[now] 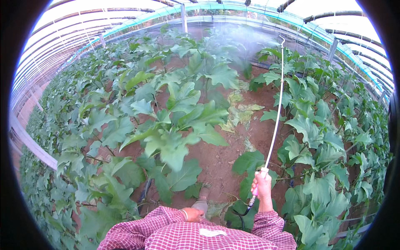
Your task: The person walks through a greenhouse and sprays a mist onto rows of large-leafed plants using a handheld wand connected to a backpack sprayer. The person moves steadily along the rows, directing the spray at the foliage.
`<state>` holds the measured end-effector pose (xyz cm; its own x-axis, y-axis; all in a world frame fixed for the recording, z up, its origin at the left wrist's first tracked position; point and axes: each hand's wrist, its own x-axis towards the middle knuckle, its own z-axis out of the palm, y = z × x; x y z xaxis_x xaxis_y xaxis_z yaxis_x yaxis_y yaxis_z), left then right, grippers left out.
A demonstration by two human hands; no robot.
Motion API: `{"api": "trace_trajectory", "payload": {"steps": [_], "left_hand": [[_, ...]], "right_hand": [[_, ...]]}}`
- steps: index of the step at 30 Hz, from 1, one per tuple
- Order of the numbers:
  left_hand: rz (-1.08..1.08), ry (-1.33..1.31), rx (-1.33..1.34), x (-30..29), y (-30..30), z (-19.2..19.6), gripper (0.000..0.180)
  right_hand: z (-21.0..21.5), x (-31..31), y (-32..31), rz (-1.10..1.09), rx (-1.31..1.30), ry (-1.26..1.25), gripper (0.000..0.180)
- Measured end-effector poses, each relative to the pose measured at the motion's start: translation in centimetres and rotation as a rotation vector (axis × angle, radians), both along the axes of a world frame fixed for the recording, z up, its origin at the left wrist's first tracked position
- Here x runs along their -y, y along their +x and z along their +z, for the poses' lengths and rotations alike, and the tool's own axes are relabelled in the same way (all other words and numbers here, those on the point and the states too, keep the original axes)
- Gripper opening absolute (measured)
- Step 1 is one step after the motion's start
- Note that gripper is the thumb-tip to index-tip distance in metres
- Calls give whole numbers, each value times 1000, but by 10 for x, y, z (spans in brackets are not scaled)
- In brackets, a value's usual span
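Observation:
My right hand [262, 185] is closed round the handle of a long white spray wand [278, 114]. The wand points up and away from me, its hooked tip far off at the upper right. White mist [241, 39] hangs left of that tip, over the far plants. Below the grip, a dark hose [243, 214] joins the handle by a metal fitting. My left hand [193, 214] is held in front of my waist, next to the checked shirt. Its fingers are mostly hidden, so their pose is unclear. Nothing shows in it.
Leafy green plants [179, 112] crowd both sides of a brown soil path [221, 166]. Pale wilted leaves [239, 112] lie on the path. Thin posts [184, 18] and curved roof poles [341, 13] frame the greenhouse. My shoe [200, 206] stands on the soil.

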<state>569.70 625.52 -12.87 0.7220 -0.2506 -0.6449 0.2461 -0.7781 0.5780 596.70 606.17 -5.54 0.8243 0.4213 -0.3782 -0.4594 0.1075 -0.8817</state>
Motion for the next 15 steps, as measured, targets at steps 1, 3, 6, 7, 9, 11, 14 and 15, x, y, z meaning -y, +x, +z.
{"api": "trace_trajectory", "payload": {"steps": [1,3,6,7,9,11,14,15], "left_hand": [[-8,3,-6,8,-12,3,41],[-5,10,-18,19,-35,11,41],[32,86,41,30,-71,10,39],[31,86,45,32,-81,8,39],[30,78,53,38,-102,5,38],[40,72,51,44,-122,7,38],[23,84,67,52,-152,11,39],[15,92,73,55,-165,13,39]], "right_hand": [[0,10,-11,-3,5,6,16],[-4,26,-31,-5,-4,-2,16],[-8,43,-65,3,-68,-19,15],[-10,48,-77,6,-99,-29,15],[-27,57,-103,17,-146,-14,15],[-35,65,-132,67,-175,-22,15],[-49,79,-181,92,-251,-92,14],[-58,83,-198,119,-277,-116,14]]}}
